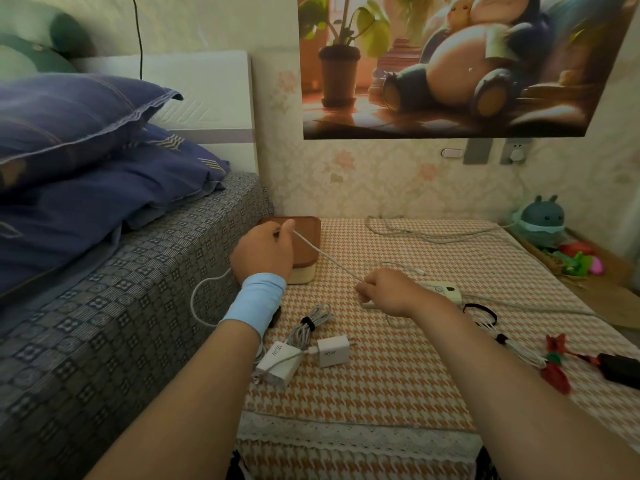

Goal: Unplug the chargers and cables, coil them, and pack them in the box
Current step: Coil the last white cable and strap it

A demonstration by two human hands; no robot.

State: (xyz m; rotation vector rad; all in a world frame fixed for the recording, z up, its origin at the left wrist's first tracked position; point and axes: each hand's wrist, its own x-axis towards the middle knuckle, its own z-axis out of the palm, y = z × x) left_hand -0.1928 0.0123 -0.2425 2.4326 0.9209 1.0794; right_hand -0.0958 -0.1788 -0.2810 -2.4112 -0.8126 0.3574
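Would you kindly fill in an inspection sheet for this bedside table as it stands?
Surface: table under orange checked cloth.
Job's things: box, lid on, far left; 120W charger and 90W charger lying near front.
Clutter: red trinket, black adapter at right.
Hands: left hand and right hand each pinch the white cable, taut between them.
Cables: tied bundle beside chargers; loose cable near wall.
Surroundings: bed left, poster above, plush toy right.

A home bedroom: a bed [121,278] with blue pillows [76,119], floral wallpaper [346,178], a cartoon poster [450,64] and a clothed bedside table [398,375].
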